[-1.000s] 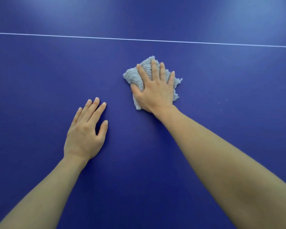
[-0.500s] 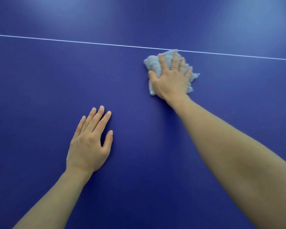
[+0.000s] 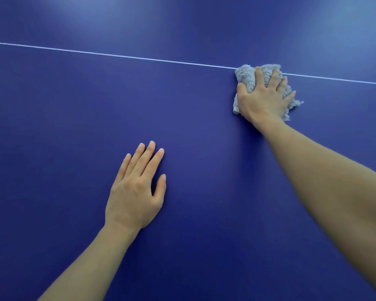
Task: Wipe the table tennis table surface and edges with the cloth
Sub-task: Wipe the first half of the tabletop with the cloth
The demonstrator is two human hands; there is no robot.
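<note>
Over at the upper right of the frame, the right hand (image 3: 264, 101) lies on top of a pale grey, fluffy cloth (image 3: 246, 78) and presses it down onto the deep blue counter (image 3: 63, 127). Its grip is apart: the fingers are splayed and fairly straight across the fabric, the thumb lies along the cloth's left side, and nothing is clenched. The cloth is bunched rather than laid out smooth. Its far edge sits right on the thin white line (image 3: 117, 55) that crosses the counter from the upper left down towards the right edge of the frame, and frayed bits stick out from under the hand on the right. The right forearm stretches in long from the lower right corner.

The left hand (image 3: 135, 192) is in the lower middle of the frame, well apart from the cloth. It rests palm down on the bare blue surface, grip apart and holding nothing, fingers straight and close together, pointing up and slightly right, thumb held out to the side.
</note>
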